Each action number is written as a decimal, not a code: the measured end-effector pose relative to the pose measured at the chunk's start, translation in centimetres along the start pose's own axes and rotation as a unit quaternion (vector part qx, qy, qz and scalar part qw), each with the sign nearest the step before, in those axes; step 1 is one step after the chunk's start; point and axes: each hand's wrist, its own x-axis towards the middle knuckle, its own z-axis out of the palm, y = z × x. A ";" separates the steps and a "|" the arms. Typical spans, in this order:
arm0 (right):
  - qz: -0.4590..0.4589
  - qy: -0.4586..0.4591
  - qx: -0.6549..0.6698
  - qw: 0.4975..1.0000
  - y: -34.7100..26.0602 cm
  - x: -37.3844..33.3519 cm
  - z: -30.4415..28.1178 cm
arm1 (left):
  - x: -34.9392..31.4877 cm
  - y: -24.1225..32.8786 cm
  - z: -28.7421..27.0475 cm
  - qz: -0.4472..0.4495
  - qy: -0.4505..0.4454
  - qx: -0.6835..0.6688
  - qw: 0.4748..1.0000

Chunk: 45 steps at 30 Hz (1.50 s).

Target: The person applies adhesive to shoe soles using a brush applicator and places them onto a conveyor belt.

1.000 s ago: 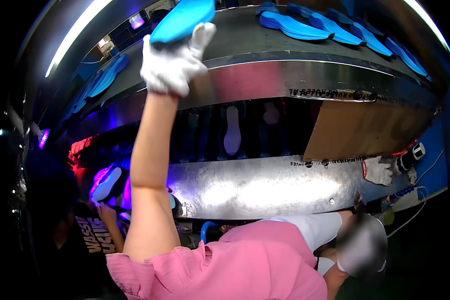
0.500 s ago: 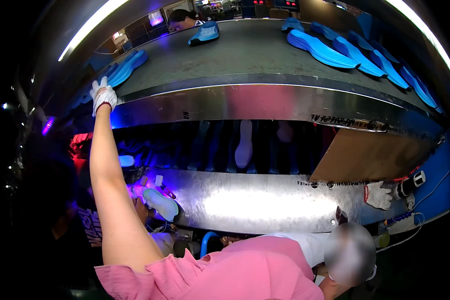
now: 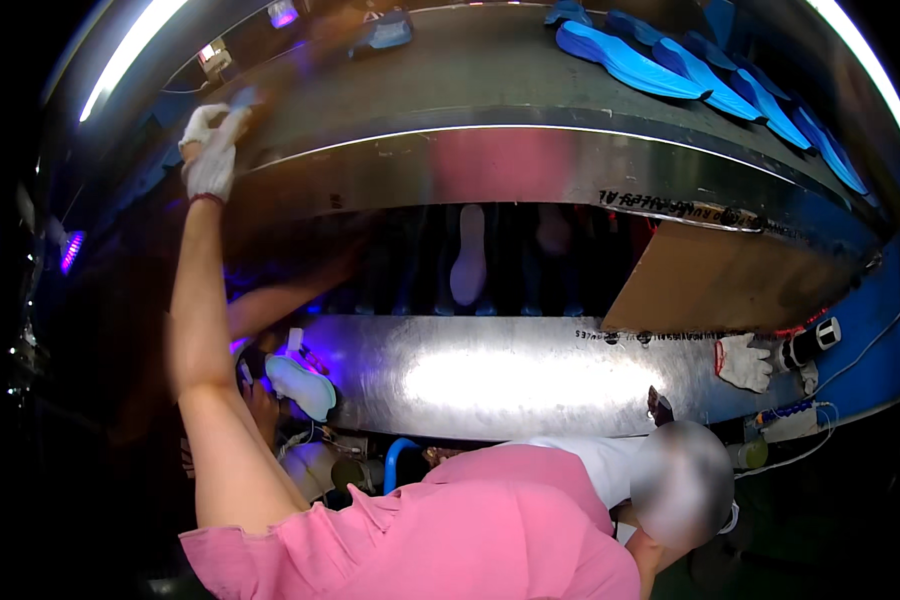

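Observation:
My left arm reaches up from the pink sleeve to the left end of the grey worktop (image 3: 450, 95). My left hand (image 3: 210, 150), in a white knit glove, is above its edge with fingers bent and apart; nothing shows clearly in it. A small bluish patch (image 3: 241, 98) beside the fingertips is smeared by motion. A row of blue shoe soles (image 3: 630, 68) lies at the far right of the worktop. At lower right, bare skin (image 3: 653, 568) by a blurred round patch may be my right arm; any hand there is hidden by the blur.
Another person's forearm (image 3: 295, 295) reaches in under the worktop at left. The lower metal shelf (image 3: 400, 370) bears a pale sole (image 3: 302, 386) and an unworn white glove (image 3: 742, 362). A cardboard sheet (image 3: 730, 280) leans at right. A pale sole (image 3: 468, 255) stands below the worktop.
My left hand has risen and its fingers have bent. The blue soles it was beside at left no longer show clearly. Another person's arm has come in there. The whole view has shifted slightly.

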 end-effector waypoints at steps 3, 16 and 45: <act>-0.057 -0.043 0.060 0.996 0.6 0.6 -1.2 | -7.8 7.4 3.3 0.026 0.107 -0.229 0.967; 0.287 0.311 0.184 0.887 1.4 1.4 -3.2 | -41.5 17.0 13.2 0.420 -0.320 -0.422 0.737; 0.376 0.118 0.164 0.904 3.9 5.3 3.5 | -47.4 20.4 21.9 -0.639 -0.526 -0.554 0.089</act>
